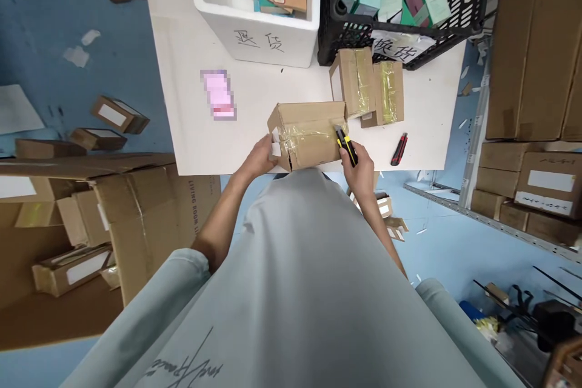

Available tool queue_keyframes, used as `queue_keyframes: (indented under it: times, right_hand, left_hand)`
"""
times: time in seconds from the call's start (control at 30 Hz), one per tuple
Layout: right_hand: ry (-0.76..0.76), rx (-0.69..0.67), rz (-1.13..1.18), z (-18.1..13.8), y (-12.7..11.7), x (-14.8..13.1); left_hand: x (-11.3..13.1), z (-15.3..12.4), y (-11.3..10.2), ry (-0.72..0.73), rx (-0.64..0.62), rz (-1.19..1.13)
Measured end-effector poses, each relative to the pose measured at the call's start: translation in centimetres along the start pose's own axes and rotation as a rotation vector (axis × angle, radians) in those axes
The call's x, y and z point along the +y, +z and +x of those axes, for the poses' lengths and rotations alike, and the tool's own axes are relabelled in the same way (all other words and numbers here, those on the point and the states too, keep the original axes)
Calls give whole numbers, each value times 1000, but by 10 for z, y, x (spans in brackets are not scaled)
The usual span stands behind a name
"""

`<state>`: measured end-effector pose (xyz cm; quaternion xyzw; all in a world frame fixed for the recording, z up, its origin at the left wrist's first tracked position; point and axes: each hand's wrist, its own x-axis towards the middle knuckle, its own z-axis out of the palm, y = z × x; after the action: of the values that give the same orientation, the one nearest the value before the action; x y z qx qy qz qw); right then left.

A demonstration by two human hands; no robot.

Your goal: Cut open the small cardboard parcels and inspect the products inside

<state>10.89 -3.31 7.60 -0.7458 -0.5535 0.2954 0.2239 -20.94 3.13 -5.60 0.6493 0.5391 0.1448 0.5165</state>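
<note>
A taped cardboard box [313, 136] lies at the front edge of the white table, close to my body. My left hand [261, 157] grips its left end, the fingers partly hidden behind it. In my right hand [359, 167] is a black and yellow box cutter [346, 145], its tip at the right end of the clear tape along the box's top. Whether the blade has gone through the tape I cannot tell. To the right of that hand a red and black box cutter [399, 149] rests on the table.
Two taped cardboard boxes [352, 82] stand behind. At the back are a white foam bin [259, 36] of booklets and a black crate [350, 36] of green boxes. A large open carton [150, 224] stands left; shelves with cartons [527, 73] stand right.
</note>
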Motion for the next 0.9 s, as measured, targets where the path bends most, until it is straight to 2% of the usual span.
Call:
queue_keyframes:
  times: [0.1,0.2,0.3,0.37,0.53,0.73,0.8,0.9]
  right_hand:
    - [-44,-4,-114,-4,11,-19]
    - [-40,-36,-182,-10,19,-36]
    - [-29,-60,-235,-15,26,-50]
    - [-23,-61,-258,-17,31,-56]
    - [-10,-51,-310,-19,38,-67]
    - [35,29,-387,-32,27,-96]
    - [17,-26,-365,-37,23,-116]
    - [4,-257,-360,-39,27,-153]
  left_hand:
    - [24,-9,-18,89,204,-178]
    - [49,-15,-42,151,271,-331]
    - [62,-8,-60,142,324,-315]
    - [62,-2,-70,136,319,-313]
    - [57,1,-90,118,202,-370]
    - [63,-5,-92,132,149,-381]
    - [64,-5,-89,131,157,-392]
    - [64,-3,-85,122,190,-391]
